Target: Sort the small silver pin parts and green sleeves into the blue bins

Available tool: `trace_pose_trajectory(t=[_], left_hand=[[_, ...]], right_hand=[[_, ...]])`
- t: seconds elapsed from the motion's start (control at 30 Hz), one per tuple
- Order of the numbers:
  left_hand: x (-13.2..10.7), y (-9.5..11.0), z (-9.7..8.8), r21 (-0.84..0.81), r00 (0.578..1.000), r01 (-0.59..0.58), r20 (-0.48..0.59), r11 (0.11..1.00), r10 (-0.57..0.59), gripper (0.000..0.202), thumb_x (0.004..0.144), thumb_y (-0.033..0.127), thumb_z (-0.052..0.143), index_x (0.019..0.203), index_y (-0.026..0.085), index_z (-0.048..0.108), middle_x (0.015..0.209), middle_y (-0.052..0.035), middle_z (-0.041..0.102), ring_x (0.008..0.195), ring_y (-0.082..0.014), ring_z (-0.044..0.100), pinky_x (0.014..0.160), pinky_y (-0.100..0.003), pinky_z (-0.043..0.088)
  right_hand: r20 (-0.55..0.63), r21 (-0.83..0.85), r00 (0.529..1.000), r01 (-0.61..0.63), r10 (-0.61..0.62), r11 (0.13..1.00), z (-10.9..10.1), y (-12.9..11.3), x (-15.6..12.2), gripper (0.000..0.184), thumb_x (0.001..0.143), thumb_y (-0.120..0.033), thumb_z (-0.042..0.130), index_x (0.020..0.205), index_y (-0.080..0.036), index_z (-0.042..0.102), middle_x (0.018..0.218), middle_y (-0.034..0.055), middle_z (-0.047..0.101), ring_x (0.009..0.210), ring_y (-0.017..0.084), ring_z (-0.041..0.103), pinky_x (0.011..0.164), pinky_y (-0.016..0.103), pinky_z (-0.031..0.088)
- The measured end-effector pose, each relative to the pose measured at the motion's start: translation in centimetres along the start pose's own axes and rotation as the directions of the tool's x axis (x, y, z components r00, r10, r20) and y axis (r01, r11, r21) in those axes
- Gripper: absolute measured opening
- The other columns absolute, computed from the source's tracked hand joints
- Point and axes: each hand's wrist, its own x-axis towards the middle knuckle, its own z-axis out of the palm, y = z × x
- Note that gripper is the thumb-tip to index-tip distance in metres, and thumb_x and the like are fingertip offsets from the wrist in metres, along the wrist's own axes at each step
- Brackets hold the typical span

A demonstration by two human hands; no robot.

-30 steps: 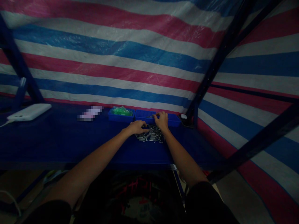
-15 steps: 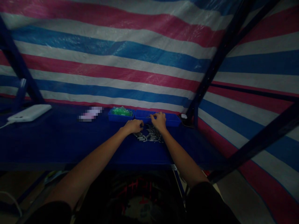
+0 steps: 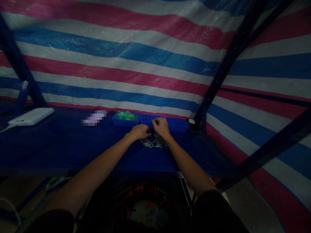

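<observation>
A small heap of short silvery metal pieces, rod-like or tube-like, lies on the dark blue table. My left hand rests at the heap's upper left edge, fingers curled together. Just to its right, my right hand is bent over the heap with thumb and fingers pinched. What either hand grips is too small and dark to make out. Directly behind my right hand stands a long blue tray, partly covered by it. To the left a blue box holds green plastic-wrapped items.
A white power bank with a cable lies at the far left. Between it and the blue box is a blurred-out flat object. A small white item sits by the right frame post. Striped sheeting closes off the back.
My right hand has moved slightly left and away from the tray, closer to my left hand. The small thing seen at its fingertips no longer shows clearly. My left hand is nearly still.
</observation>
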Motion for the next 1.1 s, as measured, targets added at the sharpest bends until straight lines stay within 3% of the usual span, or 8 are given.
trace_pose_trajectory(t=[0.1,0.2,0.33,0.5,0.7,0.9,1.1], left_hand=[[0.4,-0.3,0.4,-0.017,0.999,0.006,-0.038,1.000,-0.007,0.018,0.074,0.035,0.054,0.084,0.023,0.064,0.090,-0.0059,0.068,0.083,-0.0222,0.063,0.068,-0.028,0.045],[0.9,-0.5,0.4,-0.115,0.987,-0.075,-0.148,0.991,0.058,0.019,0.077,0.028,0.050,0.090,0.020,0.062,0.090,-0.0071,0.067,0.083,-0.0218,0.062,0.069,-0.028,0.045],[1.2,-0.6,-0.4,-0.221,0.924,-0.198,-0.368,0.955,0.107,0.020,0.081,0.020,0.042,0.090,0.016,0.060,0.086,-0.0076,0.067,0.081,-0.0197,0.061,0.072,-0.029,0.044],[0.8,-0.9,-1.4,-0.347,0.850,-0.233,-0.527,0.908,0.016,0.016,0.081,0.022,0.047,0.094,0.015,0.055,0.083,-0.0062,0.065,0.079,-0.0180,0.060,0.072,-0.029,0.045],[0.8,-1.1,-1.4,-0.449,0.866,-0.265,-0.500,0.853,0.006,0.018,0.081,0.021,0.049,0.098,0.017,0.047,0.087,-0.0049,0.063,0.080,-0.0149,0.060,0.071,-0.027,0.044],[0.3,-0.6,-2.4,-0.422,0.863,-0.261,-0.505,0.869,0.014,0.012,0.083,0.024,0.046,0.089,0.016,0.052,0.085,-0.0045,0.063,0.080,-0.0148,0.059,0.073,-0.027,0.045],[-0.1,-0.3,-2.8,-0.398,0.849,-0.324,-0.523,0.859,0.078,0.017,0.077,0.016,0.051,0.094,0.015,0.054,0.093,-0.0054,0.063,0.086,-0.0147,0.058,0.079,-0.028,0.044]], right_hand=[[0.023,0.019,0.999,0.030,-0.030,0.999,0.1,-0.1,0.0,0.023,0.083,-0.032,0.048,0.071,-0.018,0.061,0.074,0.0041,0.062,0.075,0.017,0.050,0.074,0.030,0.036],[0.050,0.066,0.995,0.080,-0.083,0.995,0.1,-0.2,0.1,0.021,0.082,-0.030,0.048,0.072,-0.018,0.061,0.074,0.0036,0.063,0.073,0.016,0.053,0.072,0.028,0.037],[0.029,0.192,0.993,0.104,-0.111,0.976,-0.3,-0.5,0.1,0.020,0.083,-0.030,0.045,0.081,-0.018,0.061,0.074,0.0021,0.063,0.070,0.015,0.055,0.066,0.026,0.039],[0.036,0.299,0.993,0.098,-0.114,0.949,-0.4,-0.6,-0.1,0.022,0.080,-0.028,0.047,0.097,-0.018,0.058,0.075,0.0011,0.062,0.068,0.015,0.056,0.066,0.026,0.042],[0.051,0.315,0.984,0.149,-0.173,0.937,-0.6,-0.9,-0.3,0.030,0.079,-0.026,0.048,0.107,-0.018,0.052,0.081,0.0030,0.061,0.078,0.017,0.056,0.071,0.028,0.043],[0.041,0.275,0.979,0.183,-0.201,0.944,-1.1,-1.5,-0.1,0.020,0.084,-0.028,0.043,0.092,-0.017,0.057,0.086,0.0059,0.062,0.078,0.017,0.055,0.070,0.027,0.041],[-0.019,0.232,0.985,0.172,-0.172,0.957,-1.6,-1.7,0.1,0.032,0.089,-0.029,0.031,0.072,-0.017,0.055,0.070,0.0049,0.058,0.068,0.016,0.053,0.065,0.027,0.038]])
